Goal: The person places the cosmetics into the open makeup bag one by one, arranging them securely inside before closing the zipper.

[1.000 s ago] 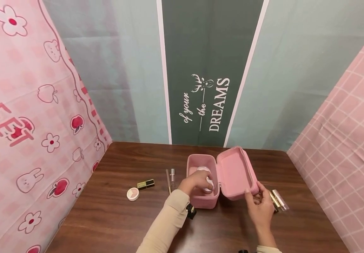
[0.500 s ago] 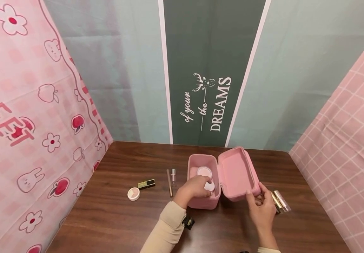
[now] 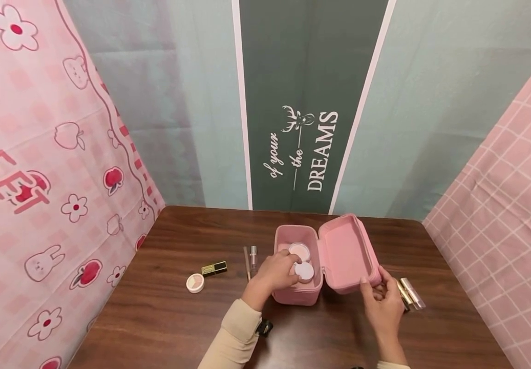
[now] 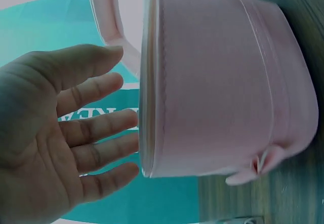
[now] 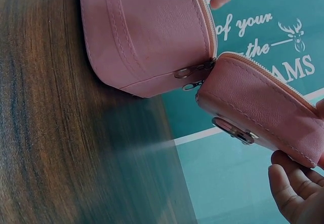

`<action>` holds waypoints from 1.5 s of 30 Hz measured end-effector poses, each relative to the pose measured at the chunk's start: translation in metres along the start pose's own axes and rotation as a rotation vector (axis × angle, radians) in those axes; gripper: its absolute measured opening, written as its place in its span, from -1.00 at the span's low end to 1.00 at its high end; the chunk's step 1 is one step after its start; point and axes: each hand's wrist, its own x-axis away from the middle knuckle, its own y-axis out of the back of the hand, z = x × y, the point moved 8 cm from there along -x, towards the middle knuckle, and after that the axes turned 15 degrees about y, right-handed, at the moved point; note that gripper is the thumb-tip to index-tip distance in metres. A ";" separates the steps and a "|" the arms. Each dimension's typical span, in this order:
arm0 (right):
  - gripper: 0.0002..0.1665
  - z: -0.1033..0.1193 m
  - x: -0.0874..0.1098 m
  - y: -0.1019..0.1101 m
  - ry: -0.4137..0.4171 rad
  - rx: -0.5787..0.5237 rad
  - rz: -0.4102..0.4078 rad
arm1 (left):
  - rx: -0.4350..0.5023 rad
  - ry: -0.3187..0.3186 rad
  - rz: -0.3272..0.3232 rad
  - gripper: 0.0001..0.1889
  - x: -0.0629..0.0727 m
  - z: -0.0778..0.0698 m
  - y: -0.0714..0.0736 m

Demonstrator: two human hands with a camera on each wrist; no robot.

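Note:
A pink zip-up makeup case [image 3: 296, 296] stands on the table in the head view, its lid [image 3: 344, 256] swung over to the right. Inside lie two round cases: a plain white one [image 3: 305, 271] in front and a pinkish one with a pale rim [image 3: 299, 250] behind. My left hand [image 3: 273, 272] is over the makeup case's left rim, fingertips beside the round cases. The left wrist view shows this hand [image 4: 55, 138] with spread, nearly straight fingers and nothing gripped. My right hand [image 3: 382, 302] holds the lid's near right corner between thumb and fingers; the right wrist view shows the lid's outside [image 5: 253, 112].
Left of the case lie a thin brown pencil-like stick [image 3: 247, 261] and a clear silver-capped tube [image 3: 253, 256]. Farther left are a black-and-gold box-shaped item [image 3: 214, 268] and a round three-colour palette [image 3: 195, 283]. Gold and clear tubes [image 3: 412, 293] lie beyond my right hand.
My left hand has drawn back leftward from inside the case, leaving the white round case in it and uncovering both round ones. The right hand keeps holding the lid.

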 end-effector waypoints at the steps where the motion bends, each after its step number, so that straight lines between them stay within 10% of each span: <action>1: -0.51 0.001 0.000 0.000 -0.001 0.002 0.000 | -0.013 -0.001 -0.013 -0.67 0.001 0.001 0.001; 29: -0.49 0.001 -0.003 -0.001 -0.026 0.030 0.021 | 0.090 0.040 -0.105 -0.74 0.036 0.046 0.010; 45: -0.50 -0.002 -0.002 -0.001 -0.034 0.009 0.020 | 0.096 0.178 -0.112 -0.67 0.046 0.092 0.010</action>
